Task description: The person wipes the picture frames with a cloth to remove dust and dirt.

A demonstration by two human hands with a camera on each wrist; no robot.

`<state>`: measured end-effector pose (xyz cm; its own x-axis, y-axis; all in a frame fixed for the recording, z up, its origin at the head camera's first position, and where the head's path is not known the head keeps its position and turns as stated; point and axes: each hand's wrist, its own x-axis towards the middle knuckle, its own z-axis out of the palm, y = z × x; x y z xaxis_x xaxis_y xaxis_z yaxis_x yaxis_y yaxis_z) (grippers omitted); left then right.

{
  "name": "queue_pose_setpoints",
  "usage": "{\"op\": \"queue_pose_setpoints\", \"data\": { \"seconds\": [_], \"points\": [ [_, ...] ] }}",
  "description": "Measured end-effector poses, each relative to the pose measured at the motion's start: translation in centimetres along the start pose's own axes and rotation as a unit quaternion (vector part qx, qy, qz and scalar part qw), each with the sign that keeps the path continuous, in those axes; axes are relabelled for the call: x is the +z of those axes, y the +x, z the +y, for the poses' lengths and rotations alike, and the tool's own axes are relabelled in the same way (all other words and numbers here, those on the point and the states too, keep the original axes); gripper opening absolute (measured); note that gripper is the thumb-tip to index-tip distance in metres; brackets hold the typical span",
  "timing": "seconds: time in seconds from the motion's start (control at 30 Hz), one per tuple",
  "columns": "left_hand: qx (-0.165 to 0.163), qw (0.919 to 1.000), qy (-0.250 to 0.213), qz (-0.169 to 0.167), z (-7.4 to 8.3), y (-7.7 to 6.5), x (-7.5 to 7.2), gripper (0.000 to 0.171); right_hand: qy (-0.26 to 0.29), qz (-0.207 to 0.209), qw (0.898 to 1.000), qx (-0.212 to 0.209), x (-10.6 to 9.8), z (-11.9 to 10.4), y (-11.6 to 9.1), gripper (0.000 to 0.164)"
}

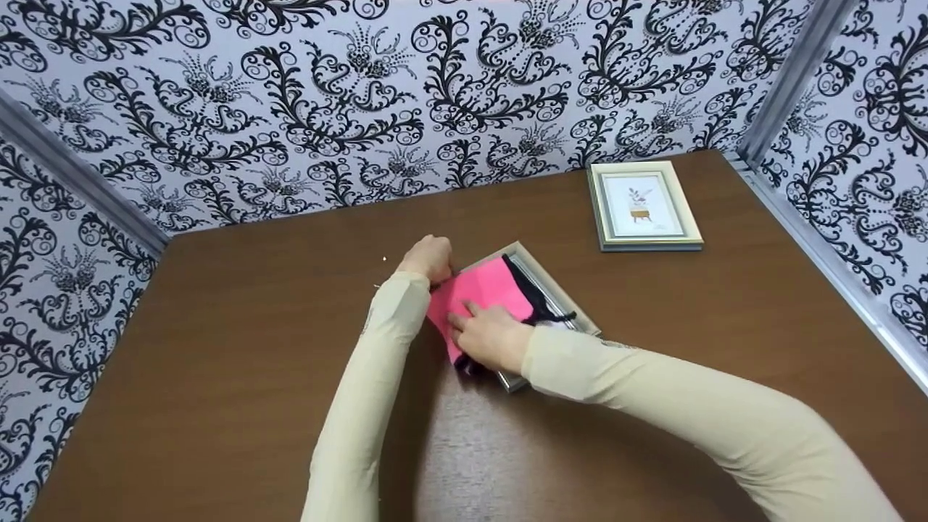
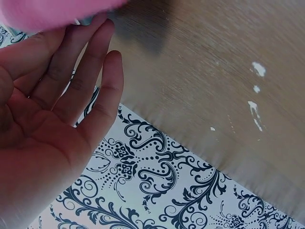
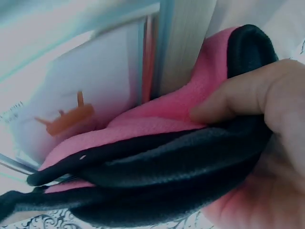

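Note:
A picture frame (image 1: 554, 288) with a pale border lies slanted on the brown table, partly covered by a pink cloth (image 1: 489, 286) with black trim. At the frame's far left corner, my left hand (image 1: 429, 259) grips the edge. In the left wrist view, its fingers (image 2: 88, 71) reach to the frame's edge beneath the pink cloth; the thumb tip is hidden. My right hand (image 1: 493, 337) holds the cloth against the front of the frame. The right wrist view shows the thumb (image 3: 238, 95) pressing into bunched pink fabric, above folds of black trim. An orange stool drawing (image 3: 71, 119) shows behind the glass.
Toward the back right of the table (image 1: 275, 348) lies another frame (image 1: 685, 206) with a cream border, seemingly atop a second one. White specks (image 2: 259, 69) mark the tabletop near my left hand. Patterned wall panels (image 1: 362, 94) enclose the back and sides.

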<state>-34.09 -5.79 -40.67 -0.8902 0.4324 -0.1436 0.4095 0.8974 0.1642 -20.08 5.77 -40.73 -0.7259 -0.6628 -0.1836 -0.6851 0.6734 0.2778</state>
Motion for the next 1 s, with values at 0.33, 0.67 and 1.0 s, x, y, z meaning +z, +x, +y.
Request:
{"op": "queue_pose_setpoints", "data": {
  "seconds": [0.33, 0.67, 1.0],
  "points": [
    [-0.001, 0.9999, -0.015, 0.007, 0.3, -0.4, -0.3, 0.014, -0.048, 0.034, 0.995, -0.086, -0.1, -1.1, -7.1, 0.036],
    [-0.022, 0.9997, -0.01, 0.003, 0.3, -1.1, 0.4, 0.008, -0.027, 0.082, 0.982, -0.168, -0.5, 0.3, -10.1, 0.029],
    [0.003, 0.9907, 0.102, 0.09, 3.0, -4.8, 1.9, 0.014, 0.089, 0.115, 0.979, -0.145, -2.1, 6.1, -12.4, 0.061]
  ]
}}
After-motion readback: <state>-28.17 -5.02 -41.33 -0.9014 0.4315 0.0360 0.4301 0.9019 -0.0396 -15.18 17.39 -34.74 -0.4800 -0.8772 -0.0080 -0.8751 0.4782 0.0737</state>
